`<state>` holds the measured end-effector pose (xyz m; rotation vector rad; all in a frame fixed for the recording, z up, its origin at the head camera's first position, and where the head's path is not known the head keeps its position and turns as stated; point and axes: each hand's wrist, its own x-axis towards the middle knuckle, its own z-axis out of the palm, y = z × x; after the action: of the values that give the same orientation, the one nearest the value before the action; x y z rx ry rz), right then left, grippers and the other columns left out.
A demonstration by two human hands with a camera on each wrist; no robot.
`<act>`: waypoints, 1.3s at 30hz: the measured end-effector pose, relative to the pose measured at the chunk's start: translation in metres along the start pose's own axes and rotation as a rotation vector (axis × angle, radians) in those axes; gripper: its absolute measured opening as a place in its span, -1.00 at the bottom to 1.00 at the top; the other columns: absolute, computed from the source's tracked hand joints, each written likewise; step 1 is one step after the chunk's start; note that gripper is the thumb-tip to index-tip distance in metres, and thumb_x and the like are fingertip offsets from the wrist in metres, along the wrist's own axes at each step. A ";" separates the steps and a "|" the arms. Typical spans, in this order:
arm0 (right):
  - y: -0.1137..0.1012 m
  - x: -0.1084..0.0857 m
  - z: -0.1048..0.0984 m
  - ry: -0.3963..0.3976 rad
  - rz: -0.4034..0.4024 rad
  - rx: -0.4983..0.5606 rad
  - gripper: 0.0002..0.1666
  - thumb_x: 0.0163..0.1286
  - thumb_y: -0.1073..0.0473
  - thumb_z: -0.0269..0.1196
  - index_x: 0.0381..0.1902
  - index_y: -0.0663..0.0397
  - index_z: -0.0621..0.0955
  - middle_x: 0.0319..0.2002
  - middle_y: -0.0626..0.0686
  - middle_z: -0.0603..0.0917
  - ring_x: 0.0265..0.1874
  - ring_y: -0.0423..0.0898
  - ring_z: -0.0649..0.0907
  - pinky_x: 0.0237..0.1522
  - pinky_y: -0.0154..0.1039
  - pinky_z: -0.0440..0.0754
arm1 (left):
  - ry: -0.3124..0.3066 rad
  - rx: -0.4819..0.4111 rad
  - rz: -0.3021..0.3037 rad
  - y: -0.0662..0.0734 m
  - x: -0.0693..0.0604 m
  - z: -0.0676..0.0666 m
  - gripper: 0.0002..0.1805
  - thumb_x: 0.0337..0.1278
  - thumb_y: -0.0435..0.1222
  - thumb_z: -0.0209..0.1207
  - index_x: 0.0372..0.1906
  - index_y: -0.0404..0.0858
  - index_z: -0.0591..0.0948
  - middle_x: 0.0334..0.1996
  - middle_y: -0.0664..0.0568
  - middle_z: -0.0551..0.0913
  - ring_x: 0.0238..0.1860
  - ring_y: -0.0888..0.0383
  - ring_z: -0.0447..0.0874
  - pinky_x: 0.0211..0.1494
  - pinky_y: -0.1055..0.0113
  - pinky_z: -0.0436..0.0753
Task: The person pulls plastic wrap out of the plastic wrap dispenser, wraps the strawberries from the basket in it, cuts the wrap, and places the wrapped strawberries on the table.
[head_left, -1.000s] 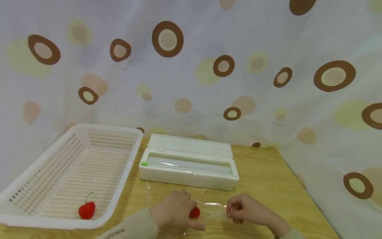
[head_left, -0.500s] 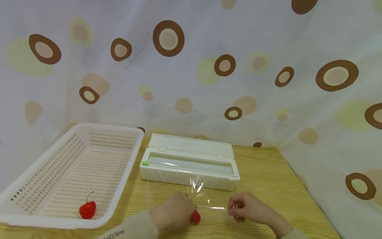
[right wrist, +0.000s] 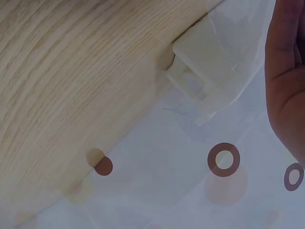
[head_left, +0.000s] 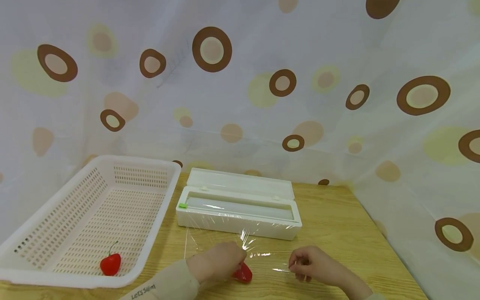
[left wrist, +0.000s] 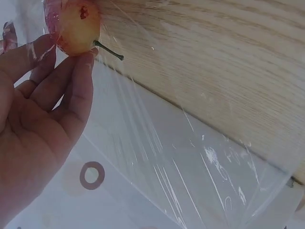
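A white curtain printed with brown rings point(head_left: 211, 49) stands behind the wood-grain tabletop point(head_left: 330, 221). On the left sits a white perforated plastic basket point(head_left: 150, 233); right of it, at the far side, a long white plastic box point(head_left: 240, 225) lies with its lid raised and a roll of film point(head_left: 240, 208) inside. From the box a wide sheet of clear, glossy film point(head_left: 245, 241) stretches towards the near side, creased where it gathers beside the left hand point(head_left: 219, 259).

That hand's grip pinches a red-and-yellow, rounded fruit with a short green stem point(head_left: 244, 273), with film about it. The fruit sits at the right-hand fingertips' side of the hand, near of the box, its long axis seeming to slant from far left to near right. The right hand point(head_left: 309, 264) is apart, to the right; its grip looks closed on the film's edge. The left hand is clearly nearer the fruit. A smaller-looking red, cherry-shaped fruit point(head_left: 110, 264) rests in the basket's near right corner.
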<state>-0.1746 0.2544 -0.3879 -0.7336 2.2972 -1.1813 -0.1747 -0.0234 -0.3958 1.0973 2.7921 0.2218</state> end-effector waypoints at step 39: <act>-0.037 0.047 0.090 0.223 -0.174 -0.858 -0.77 0.11 0.15 0.26 -0.24 0.06 0.61 -0.42 -0.12 0.58 -0.47 -0.24 0.54 -0.41 -0.36 0.51 | -0.080 -0.577 -0.009 -0.034 0.019 0.003 -0.80 -0.07 -0.39 0.32 -0.35 -0.20 0.51 -0.43 0.08 0.71 -0.41 0.37 0.60 -0.29 0.53 0.51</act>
<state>-0.1467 0.1529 -0.4122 -1.1452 2.9825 -0.2814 -0.2109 -0.0344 -0.4062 0.9155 2.4131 0.8903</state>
